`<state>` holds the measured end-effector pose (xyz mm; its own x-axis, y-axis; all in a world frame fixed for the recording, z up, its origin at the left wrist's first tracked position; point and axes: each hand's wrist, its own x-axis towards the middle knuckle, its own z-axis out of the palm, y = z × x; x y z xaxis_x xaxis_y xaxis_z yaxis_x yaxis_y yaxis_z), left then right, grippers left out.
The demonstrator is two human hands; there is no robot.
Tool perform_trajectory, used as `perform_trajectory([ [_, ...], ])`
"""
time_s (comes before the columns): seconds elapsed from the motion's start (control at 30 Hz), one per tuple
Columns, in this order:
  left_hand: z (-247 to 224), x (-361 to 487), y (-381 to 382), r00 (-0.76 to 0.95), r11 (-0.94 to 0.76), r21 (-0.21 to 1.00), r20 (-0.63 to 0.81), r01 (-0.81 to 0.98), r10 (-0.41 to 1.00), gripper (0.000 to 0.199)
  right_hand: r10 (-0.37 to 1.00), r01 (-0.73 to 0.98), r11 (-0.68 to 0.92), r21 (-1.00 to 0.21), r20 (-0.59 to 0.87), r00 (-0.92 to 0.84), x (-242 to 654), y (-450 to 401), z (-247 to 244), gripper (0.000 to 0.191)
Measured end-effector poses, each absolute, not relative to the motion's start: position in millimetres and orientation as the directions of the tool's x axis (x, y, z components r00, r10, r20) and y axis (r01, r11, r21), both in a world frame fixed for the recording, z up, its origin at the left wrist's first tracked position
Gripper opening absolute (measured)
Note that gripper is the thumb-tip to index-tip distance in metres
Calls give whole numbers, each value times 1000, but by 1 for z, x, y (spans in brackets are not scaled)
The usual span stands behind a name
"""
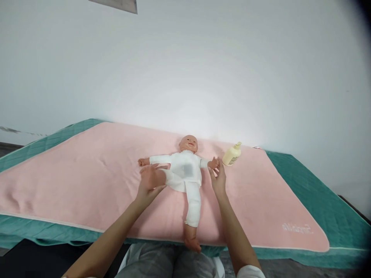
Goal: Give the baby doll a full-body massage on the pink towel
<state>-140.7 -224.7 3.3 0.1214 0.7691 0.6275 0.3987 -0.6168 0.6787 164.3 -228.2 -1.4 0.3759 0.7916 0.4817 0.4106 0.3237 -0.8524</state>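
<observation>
A baby doll (pixel 185 166) in a white outfit with a dark patch on its chest lies on its back on a pink mat (pixel 101 181). My left hand (pixel 149 189) is closed round the doll's raised leg (pixel 153 177), near the foot, which looks slightly blurred. The other leg (pixel 193 208) lies straight, its foot over the mat's front edge. My right hand (pixel 218 179) is at the doll's small hand (pixel 213 163), thumb and fingers around it. Just beyond my right fingers stands a pale yellow pump bottle (pixel 232 155).
Under the pink mat is a green quilted cover (pixel 315 197), showing at both sides and along the front edge. A white wall (pixel 185 69) rises directly behind. My own legs (pixel 174 262) are at the front edge.
</observation>
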Motion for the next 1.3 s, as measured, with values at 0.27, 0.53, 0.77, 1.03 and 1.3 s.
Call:
perform_trajectory([
  [0.27,20,-73,-181,-36,-487,873,487,-1,873,48,694,644,599,-477,709,-121,135,-234,-5,41],
  [0.53,13,-51,-160,155,-465,876,445,127,882,39,673,651,664,-369,675,-304,131,-233,-7,43],
  [0.77,12,-55,-146,243,-422,885,372,197,896,39,697,655,647,-390,652,-300,128,-232,-8,42],
  [1.03,24,-52,-143,297,-401,872,318,282,900,37,713,680,635,-367,618,-332,128,-229,-12,40],
  [1.3,40,-62,-147,278,-328,861,229,390,933,60,746,618,604,-503,629,-217,145,-236,-4,39],
])
